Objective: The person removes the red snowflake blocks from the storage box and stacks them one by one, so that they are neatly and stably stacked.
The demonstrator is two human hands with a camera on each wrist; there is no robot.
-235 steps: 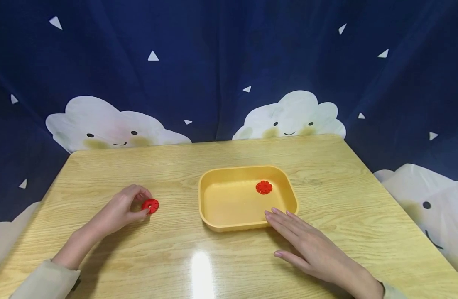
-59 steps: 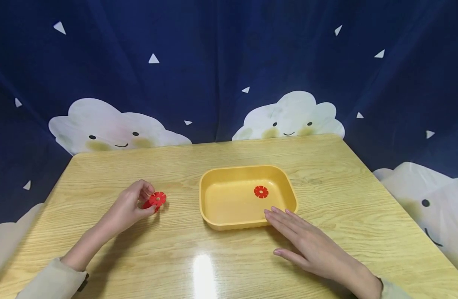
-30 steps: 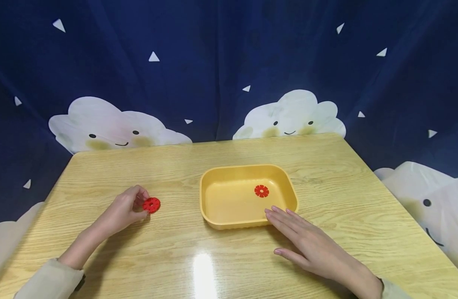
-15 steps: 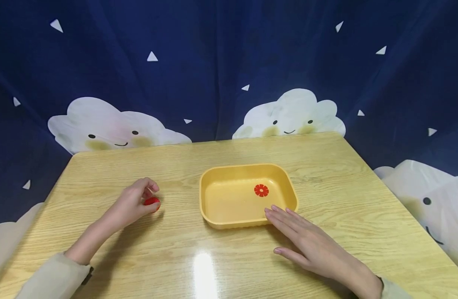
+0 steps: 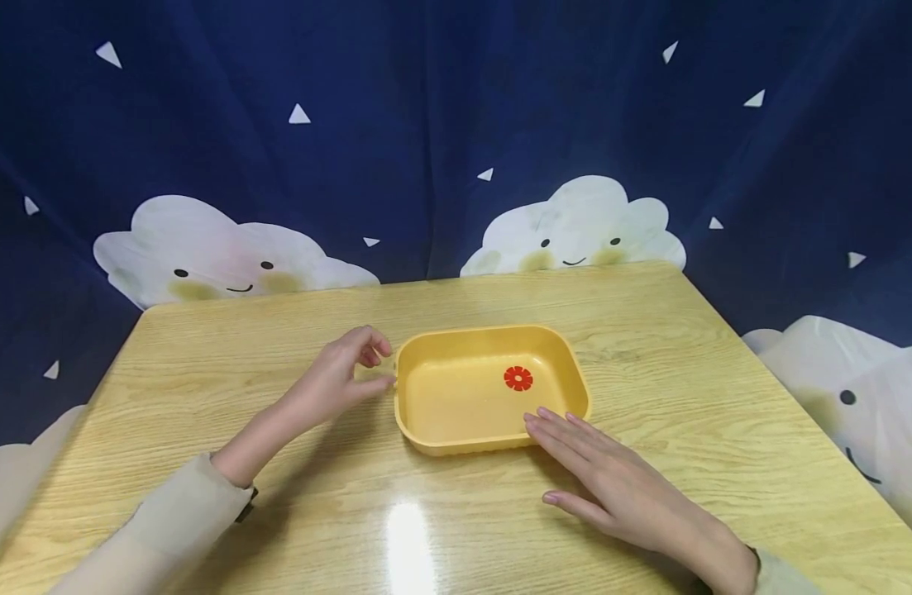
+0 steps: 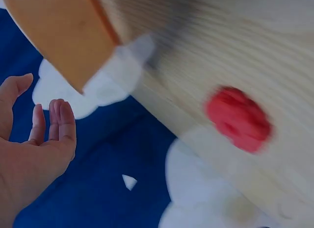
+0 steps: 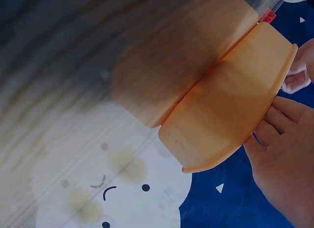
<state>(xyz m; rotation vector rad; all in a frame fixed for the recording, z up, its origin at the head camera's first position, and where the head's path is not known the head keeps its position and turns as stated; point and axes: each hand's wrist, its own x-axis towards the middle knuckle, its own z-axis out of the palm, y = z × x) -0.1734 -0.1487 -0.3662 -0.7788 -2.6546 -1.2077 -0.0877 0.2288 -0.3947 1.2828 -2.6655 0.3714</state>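
My left hand (image 5: pixel 344 372) hovers at the left end of a yellow plastic tray (image 5: pixel 456 448), thumb and fingers apart with nothing between them. Inside the tray, right of its middle, lies a red notched plastic disc (image 5: pixel 518 378) shaped like a flower. A blurred stack of red discs (image 6: pixel 239 119) sits on the table in the left wrist view; in the head view my left wrist and forearm hide it. My right hand (image 5: pixel 619 487) keeps its fingers straight, with the fingertips at the tray's near right rim (image 7: pixel 255 125).
The wood-grain table (image 5: pixel 225 347) extends around the tray on all sides. A dark blue curtain (image 5: pixel 396 107) with white clouds and triangles hangs behind and beside it. Light glares off the table's near middle.
My left hand turned the red discs over near the table, then let go of them and moved right to the tray. The right hand stayed at the rim.
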